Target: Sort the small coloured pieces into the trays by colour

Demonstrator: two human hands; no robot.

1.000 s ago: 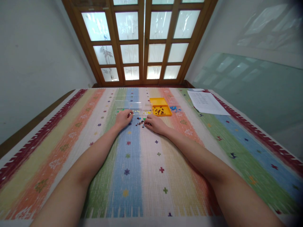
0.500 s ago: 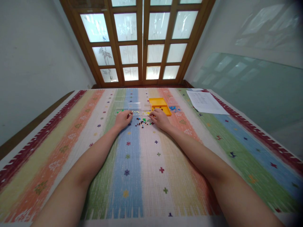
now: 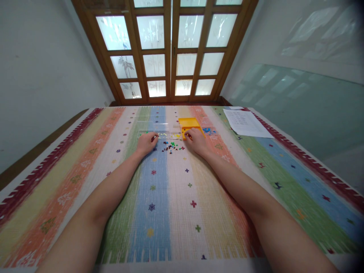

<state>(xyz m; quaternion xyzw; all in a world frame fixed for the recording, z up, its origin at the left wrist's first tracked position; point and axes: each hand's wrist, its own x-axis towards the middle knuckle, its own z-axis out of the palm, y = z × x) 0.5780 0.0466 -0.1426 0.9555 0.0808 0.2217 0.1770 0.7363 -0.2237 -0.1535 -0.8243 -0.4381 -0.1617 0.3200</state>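
My left hand (image 3: 146, 143) rests on the cloth at the front of a clear plastic box, its fingers curled into a pinch. Anything between those fingertips is too small to make out. My right hand (image 3: 196, 141) is over the near left part of an open yellow box (image 3: 189, 122), thumb and fingers drawn together; what they hold, if anything, I cannot see. Dark little pieces lie in the yellow box, partly covered by the hand. Between my hands is a loose pile of tiny coloured pieces (image 3: 170, 147), brown, green, blue and red.
Behind the pile, clear compartments hold green, white and yellow pieces (image 3: 176, 135). Blue pieces (image 3: 209, 131) lie in a clear box right of the yellow one. A printed paper sheet (image 3: 247, 124) is at the far right on the striped tablecloth (image 3: 182, 212).
My right hand has moved right, from the front of the yellow pieces to over the yellow box. The left hand has stayed nearly in place.
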